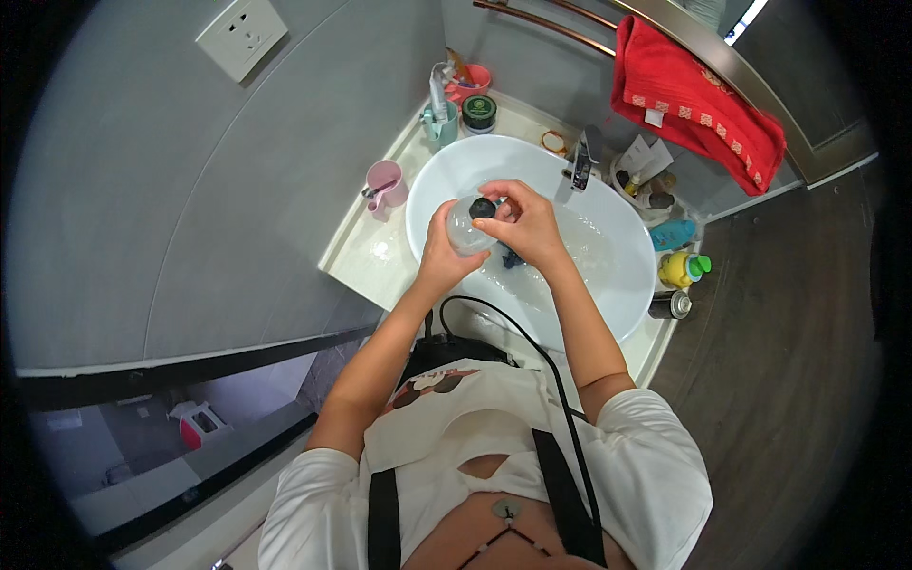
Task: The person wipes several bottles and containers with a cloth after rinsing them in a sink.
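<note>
Over the white oval washbasin (432, 166), I hold a translucent, rounded bottle (464, 231) with a black cap (483, 208). My left hand (444, 258) is wrapped round the bottle's side. The fingers and thumb of my right hand (532, 226) pinch the black cap from the right. Below my hands, a small dark object (512, 258) lies in the basin near its middle; I cannot make out what it is. Water drops and a wet sheen show on the basin's inner wall. At the back right of the basin stands a chrome tap (581, 171).
Left of the basin stand a pink mug (386, 184), a teal cup (440, 125) with a tube and a dark green jar (479, 113). On the right are a blue bottle (673, 234), a yellow bottle (678, 270) and a black can (671, 305). A red towel (689, 104) hangs behind.
</note>
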A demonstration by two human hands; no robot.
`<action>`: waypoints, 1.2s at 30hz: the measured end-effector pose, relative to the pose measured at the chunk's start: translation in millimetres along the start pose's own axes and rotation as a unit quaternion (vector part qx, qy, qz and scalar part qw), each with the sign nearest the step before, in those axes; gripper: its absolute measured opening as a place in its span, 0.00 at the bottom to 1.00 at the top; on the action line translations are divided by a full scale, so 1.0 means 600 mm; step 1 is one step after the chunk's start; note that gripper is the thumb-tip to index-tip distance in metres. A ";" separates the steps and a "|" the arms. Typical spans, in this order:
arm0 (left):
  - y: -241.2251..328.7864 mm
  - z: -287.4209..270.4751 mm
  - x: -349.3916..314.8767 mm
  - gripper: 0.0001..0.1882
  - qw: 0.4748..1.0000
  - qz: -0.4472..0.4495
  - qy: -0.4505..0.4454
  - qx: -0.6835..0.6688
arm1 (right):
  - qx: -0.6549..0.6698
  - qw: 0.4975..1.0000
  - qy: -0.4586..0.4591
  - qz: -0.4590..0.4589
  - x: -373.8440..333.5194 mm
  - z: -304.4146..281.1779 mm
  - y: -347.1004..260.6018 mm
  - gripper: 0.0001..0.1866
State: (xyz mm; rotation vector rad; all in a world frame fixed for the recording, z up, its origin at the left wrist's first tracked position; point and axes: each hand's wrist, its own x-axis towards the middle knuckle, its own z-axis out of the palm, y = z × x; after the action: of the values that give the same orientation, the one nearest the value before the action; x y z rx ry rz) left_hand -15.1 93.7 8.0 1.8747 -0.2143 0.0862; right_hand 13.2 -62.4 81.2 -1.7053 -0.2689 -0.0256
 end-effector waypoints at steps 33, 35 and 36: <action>0.036 0.015 0.051 0.42 0.944 -0.182 -0.035 -0.272 | 0.076 0.994 0.030 -0.077 -0.041 -0.056 0.074 0.22; 0.041 0.027 0.053 0.43 0.948 -0.167 -0.030 -0.271 | 0.012 0.994 0.017 -0.111 -0.035 -0.047 0.047 0.23; 0.044 0.028 0.055 0.43 0.955 -0.155 -0.033 -0.252 | -0.015 0.992 0.021 -0.120 -0.036 -0.040 0.036 0.23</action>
State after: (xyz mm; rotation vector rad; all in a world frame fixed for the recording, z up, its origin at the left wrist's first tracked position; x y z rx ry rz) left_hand 11.4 66.3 32.9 1.3811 0.0175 -0.2294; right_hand -0.4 -92.3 60.0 -1.6918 -0.4426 -0.2449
